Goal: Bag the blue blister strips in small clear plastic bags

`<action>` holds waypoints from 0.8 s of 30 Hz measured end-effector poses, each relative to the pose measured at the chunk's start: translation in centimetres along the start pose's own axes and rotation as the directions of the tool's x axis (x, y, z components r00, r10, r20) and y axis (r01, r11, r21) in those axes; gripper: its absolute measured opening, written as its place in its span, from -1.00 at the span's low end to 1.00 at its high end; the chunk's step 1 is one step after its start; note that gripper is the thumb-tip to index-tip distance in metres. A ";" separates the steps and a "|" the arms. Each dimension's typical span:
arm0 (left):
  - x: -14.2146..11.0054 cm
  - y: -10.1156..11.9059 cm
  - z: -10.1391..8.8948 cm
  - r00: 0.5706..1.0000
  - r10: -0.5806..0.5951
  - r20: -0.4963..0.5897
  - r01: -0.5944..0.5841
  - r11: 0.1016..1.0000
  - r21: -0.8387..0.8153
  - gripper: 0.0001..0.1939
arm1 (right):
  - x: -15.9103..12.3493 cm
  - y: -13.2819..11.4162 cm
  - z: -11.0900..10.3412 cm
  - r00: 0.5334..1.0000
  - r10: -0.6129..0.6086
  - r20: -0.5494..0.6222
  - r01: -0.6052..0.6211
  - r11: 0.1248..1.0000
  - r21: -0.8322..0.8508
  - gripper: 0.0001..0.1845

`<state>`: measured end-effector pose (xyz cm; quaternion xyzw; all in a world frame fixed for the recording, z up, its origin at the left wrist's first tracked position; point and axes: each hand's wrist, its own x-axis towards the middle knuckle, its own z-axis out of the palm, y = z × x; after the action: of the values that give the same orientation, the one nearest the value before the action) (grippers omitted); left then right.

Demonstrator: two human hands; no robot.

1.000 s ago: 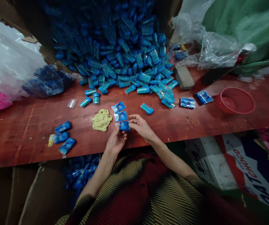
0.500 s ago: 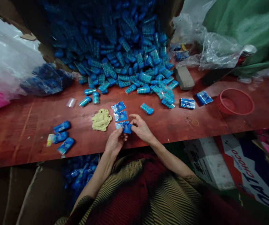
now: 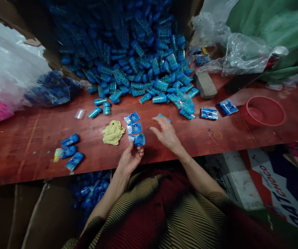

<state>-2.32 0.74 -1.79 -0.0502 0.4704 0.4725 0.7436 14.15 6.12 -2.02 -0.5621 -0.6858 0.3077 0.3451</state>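
My left hand [image 3: 131, 158] is closed on a small blue packet [image 3: 139, 139] at the near edge of the red table [image 3: 29, 148]. Two more flat blue packets [image 3: 132, 123] lie in a row just beyond it. My right hand [image 3: 165, 133] stretches forward with its fingers spread over a single blue container [image 3: 162, 116], touching or nearly touching it. A large heap of blue containers [image 3: 141, 58] spills from a cardboard box at the back of the table.
A crumpled yellow cloth [image 3: 113, 132] lies left of the packets. Three blue containers [image 3: 69, 151] sit at the near left. A red mesh basket [image 3: 264, 111], a grey block [image 3: 204, 85] and two blue packets [image 3: 217, 110] are to the right. Plastic bags crowd both sides.
My right hand has let go of the packet and moved forward and right to the lone blue container. My left hand still holds the packet, now slightly lifted.
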 end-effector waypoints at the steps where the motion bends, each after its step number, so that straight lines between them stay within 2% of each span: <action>1: 0.0 0.0 -0.1 1.000 -0.003 0.016 0.003 1.000 -0.010 -0.74 | 0.5 0.7 -0.4 0.997 0.016 -0.073 -0.030 0.979 -0.201 -0.57; 3: 0.0 0.0 -0.2 0.999 -0.015 0.028 0.016 1.000 -0.022 -0.74 | 1.4 2.1 -0.8 0.993 0.063 -0.102 -0.103 0.882 -0.460 -0.56; 4: 0.0 0.0 -0.2 0.999 -0.019 0.027 0.020 0.999 -0.029 -0.73 | 1.7 2.8 -0.8 0.993 0.088 -0.081 -0.117 0.844 -0.523 -0.58; 6: 0.2 0.1 -0.4 1.000 -0.018 0.018 0.018 0.999 -0.044 -0.71 | 1.9 3.8 -0.4 0.995 0.100 -0.026 -0.098 0.822 -0.560 -0.60; 9: 0.6 0.2 -0.7 1.000 0.001 0.004 -0.001 0.999 -0.050 -0.69 | 1.4 4.4 0.2 1.000 0.022 0.006 -0.017 0.900 -0.436 -0.61; 12: 1.1 0.2 -1.0 0.999 0.022 -0.028 -0.023 0.999 -0.038 -0.70 | 0.5 3.7 -0.1 0.998 -0.051 0.031 0.052 0.998 -0.043 -0.64; 14: 1.3 0.2 -1.1 0.998 0.036 -0.051 -0.038 0.999 -0.030 -0.71 | -0.2 2.6 -0.7 0.994 -0.087 0.066 0.073 0.979 0.193 -0.65; 15: 1.3 0.2 -1.1 0.997 0.041 -0.060 -0.043 0.999 -0.026 -0.72 | -0.7 1.9 -1.0 0.989 -0.118 0.089 0.092 0.963 0.255 -0.65; 18: 1.3 0.0 -1.0 0.996 0.058 -0.067 -0.059 0.998 -0.020 -0.76 | -1.8 -0.1 -1.6 0.962 -0.242 0.127 0.208 0.949 0.236 -0.69; 21: 1.1 -0.2 -0.9 0.996 0.067 -0.057 -0.068 0.998 -0.015 -0.77 | -2.4 -1.0 -1.5 0.939 -0.321 0.127 0.313 0.947 0.075 -0.69; 24: 1.0 -0.2 -0.8 0.996 0.071 -0.056 -0.072 0.997 -0.010 -0.77 | -2.7 -1.1 -1.3 0.928 -0.345 0.143 0.355 0.933 -0.051 -0.68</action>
<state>-2.61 0.89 -3.09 -0.0510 0.4895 0.5000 0.7126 14.89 3.33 -0.73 -0.4218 -0.8074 0.2513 0.3271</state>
